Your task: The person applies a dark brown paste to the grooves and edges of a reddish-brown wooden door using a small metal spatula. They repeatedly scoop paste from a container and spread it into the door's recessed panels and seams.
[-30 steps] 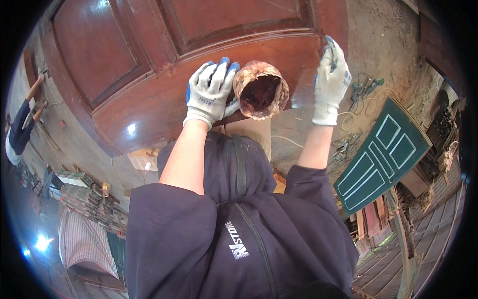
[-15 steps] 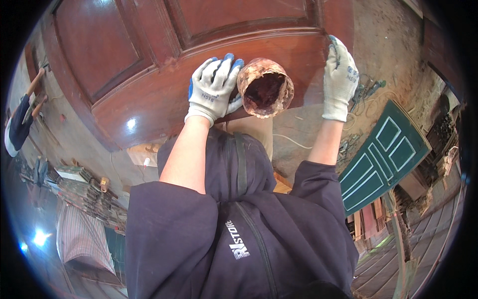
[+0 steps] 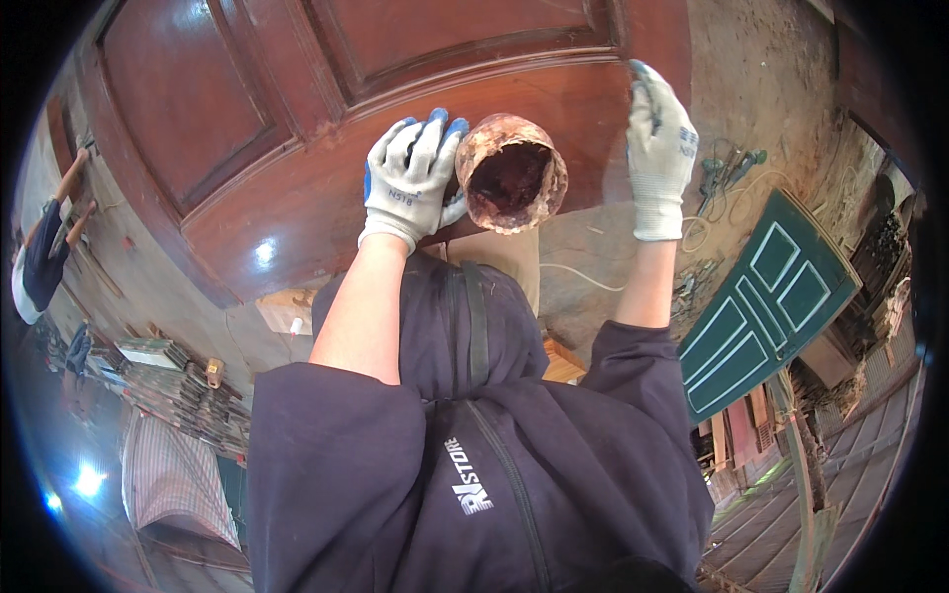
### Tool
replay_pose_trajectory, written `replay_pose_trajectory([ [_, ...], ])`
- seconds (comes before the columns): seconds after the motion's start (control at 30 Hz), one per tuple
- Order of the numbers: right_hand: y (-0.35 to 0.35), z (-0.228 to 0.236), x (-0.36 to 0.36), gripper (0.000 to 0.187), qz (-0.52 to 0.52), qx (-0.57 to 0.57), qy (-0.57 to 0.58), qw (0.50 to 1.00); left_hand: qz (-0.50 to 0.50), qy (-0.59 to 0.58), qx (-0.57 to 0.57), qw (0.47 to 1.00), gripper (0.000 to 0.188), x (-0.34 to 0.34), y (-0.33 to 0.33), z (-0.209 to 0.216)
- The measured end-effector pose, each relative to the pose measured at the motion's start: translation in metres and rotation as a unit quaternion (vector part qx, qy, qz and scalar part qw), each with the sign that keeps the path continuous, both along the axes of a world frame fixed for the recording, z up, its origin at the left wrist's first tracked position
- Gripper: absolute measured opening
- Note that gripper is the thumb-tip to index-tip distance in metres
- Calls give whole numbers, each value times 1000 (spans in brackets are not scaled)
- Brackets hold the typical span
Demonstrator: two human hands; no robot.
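Door (image 3: pixel 247 212): glossy red-brown wood. Pot (image 3: pixel 512 176): rough, crusted. Gloves (image 3: pixel 405 190): matt knit cloth.

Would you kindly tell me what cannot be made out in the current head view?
Head view:
Left hand: the glove's back hides its palm and whether it grips the crusted container.
Container's inside: its bottom is lost in dark shadow.
Right hand: its own fingers hide anything in the palm.
Red-brown panelled door: its far side is cut off by the upper edge.
Co-worker: small, blurred near the left rim.
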State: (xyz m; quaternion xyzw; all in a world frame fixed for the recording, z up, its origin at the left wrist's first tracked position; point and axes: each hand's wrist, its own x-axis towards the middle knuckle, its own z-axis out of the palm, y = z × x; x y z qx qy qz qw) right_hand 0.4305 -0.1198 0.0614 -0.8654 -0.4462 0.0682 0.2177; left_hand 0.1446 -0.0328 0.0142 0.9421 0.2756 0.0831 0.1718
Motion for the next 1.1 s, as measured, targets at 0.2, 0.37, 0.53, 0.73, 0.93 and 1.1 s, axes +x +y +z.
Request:
replay_pose_trajectory([
  [0.2, -4, -15, -15, 29, -86, 25, 5, 996, -4, 4, 4, 1000, 82, 1, 0, -1],
  [0.37, 2, -28, -30, 35, -83, -47, -81, 992, -3, 6, 0, 1000, 83, 1, 0, 1],
  [0.53, 8, -25, -57, 36, -88, -118, -109, 983, -2, 4, 7, 1000, 84, 0, 0, -1],
  [0.73, 8, -21, -41, 35, -108, -14, -67, 992, -3, 8, 7, 1000, 84, 1, 1, -1],
  [0.93, 2, -32, -42, 37, -78, -79, -112, 988, -4, 4, 6, 1000, 83, 1, 1, -2],
  [1.1, 10, -15, -23, 33, -78, -26, -80, 993, -1, 7, 4, 1000, 83, 0, 0, 1],
])
